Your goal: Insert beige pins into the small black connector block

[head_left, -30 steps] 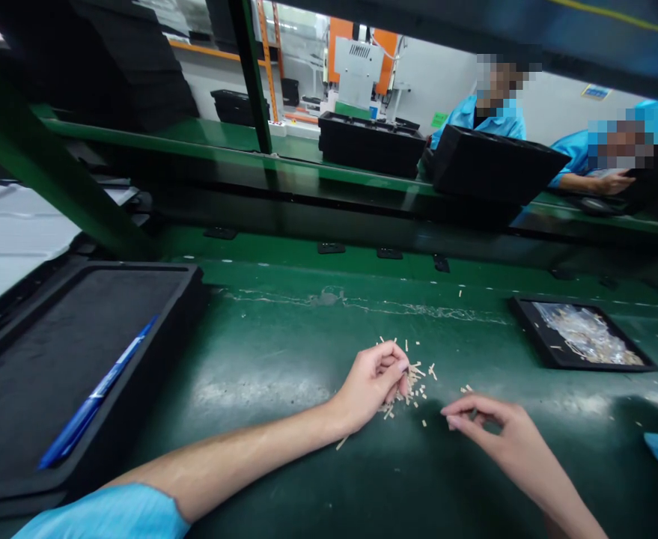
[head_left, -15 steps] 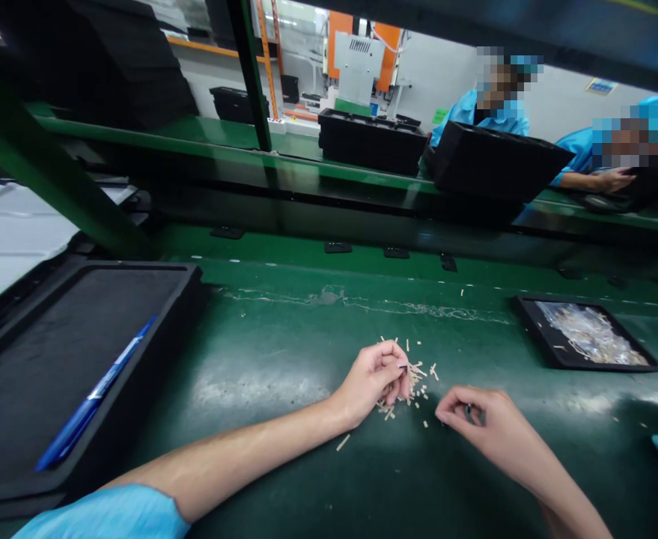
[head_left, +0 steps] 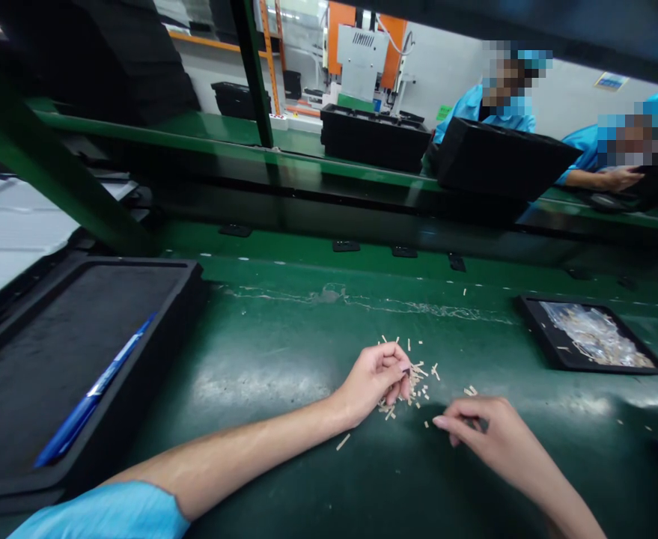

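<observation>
My left hand (head_left: 378, 378) is closed in a pinch over a small heap of beige strips (head_left: 417, 372) on the green work surface (head_left: 284, 337). A small dark piece (head_left: 406, 370) shows at its thumb and fingertips. Some strips lie partly hidden under the fingers. To the right, my right hand (head_left: 477, 423) hovers low with thumb and forefinger pressed together; what they hold, if anything, is too small to make out. A single beige bit (head_left: 426, 424) lies just left of its fingertips, and a few more strips (head_left: 471, 390) are behind its knuckles.
On the left stands a black tray (head_left: 188, 281) with a blue pen (head_left: 96, 393) in it. A smaller black tray (head_left: 536, 337) on the right holds plastic bags (head_left: 592, 333) of beige bits. Beyond, several flat black parts (head_left: 346, 245) lie on a green belt. Two people in blue sit behind black trays (head_left: 376, 138).
My right hand's fingertips have dipped slightly and moved a little left; strips behind it now show. My left hand stays over the heap. The flat black parts have shifted a little right.
</observation>
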`<state>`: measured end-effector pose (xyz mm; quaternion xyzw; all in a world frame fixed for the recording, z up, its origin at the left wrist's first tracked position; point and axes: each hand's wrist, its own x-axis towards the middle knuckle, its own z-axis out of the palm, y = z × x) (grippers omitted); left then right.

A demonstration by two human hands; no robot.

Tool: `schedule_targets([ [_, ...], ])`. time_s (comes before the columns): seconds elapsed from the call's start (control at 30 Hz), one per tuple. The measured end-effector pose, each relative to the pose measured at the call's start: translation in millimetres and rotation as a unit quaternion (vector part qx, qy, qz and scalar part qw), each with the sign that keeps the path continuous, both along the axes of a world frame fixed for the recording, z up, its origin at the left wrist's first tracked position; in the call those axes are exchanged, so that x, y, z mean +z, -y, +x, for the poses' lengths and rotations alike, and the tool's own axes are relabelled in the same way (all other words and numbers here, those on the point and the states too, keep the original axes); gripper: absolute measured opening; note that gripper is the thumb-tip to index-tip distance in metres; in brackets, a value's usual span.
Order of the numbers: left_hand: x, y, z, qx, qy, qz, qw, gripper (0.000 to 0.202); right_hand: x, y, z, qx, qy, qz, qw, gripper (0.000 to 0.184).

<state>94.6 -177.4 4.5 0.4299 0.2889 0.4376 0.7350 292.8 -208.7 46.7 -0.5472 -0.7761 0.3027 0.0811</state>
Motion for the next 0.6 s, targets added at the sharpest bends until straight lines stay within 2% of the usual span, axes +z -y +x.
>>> schedule_targets([
  [0.07,-0.8,-1,0,-0.001,0.001,-0.002,1.0,0.023,0.4,1,3,0.037,-0.001,0.019,0.999,0.024],
  [0.13,-1.5,-1,1,-0.002,0.001,-0.003,1.0,0.022,1.1,4,7,0.045,0.02,0.041,0.998,0.012],
  [0.23,-1.8,0,1,-0.001,-0.005,-0.006,1.0,0.024,5.5,9,10,0.064,0.054,0.02,0.996,0.012],
  [0.33,-1.9,1,1,-0.005,-0.013,-0.004,1.0,0.027,11.4,11,5,0.095,0.028,0.014,0.995,0.006],
  [0.43,-2.5,1,1,-0.005,-0.016,0.001,1.0,0.029,12.2,8,-7,0.079,-0.031,0.087,0.993,0.023],
  [0.47,-2.7,1,1,-0.004,-0.017,0.003,1.0,0.029,11.2,5,-12,0.063,-0.049,0.124,0.989,0.024],
  [0.53,-3.2,2,0,-0.004,-0.021,0.01,1.0,0.03,8.8,-2,-22,0.035,-0.074,0.194,0.978,0.015],
  [0.6,-3.4,2,0,-0.005,-0.02,0.013,1.0,0.031,6.8,-10,-32,0.038,-0.09,0.234,0.967,0.011],
])
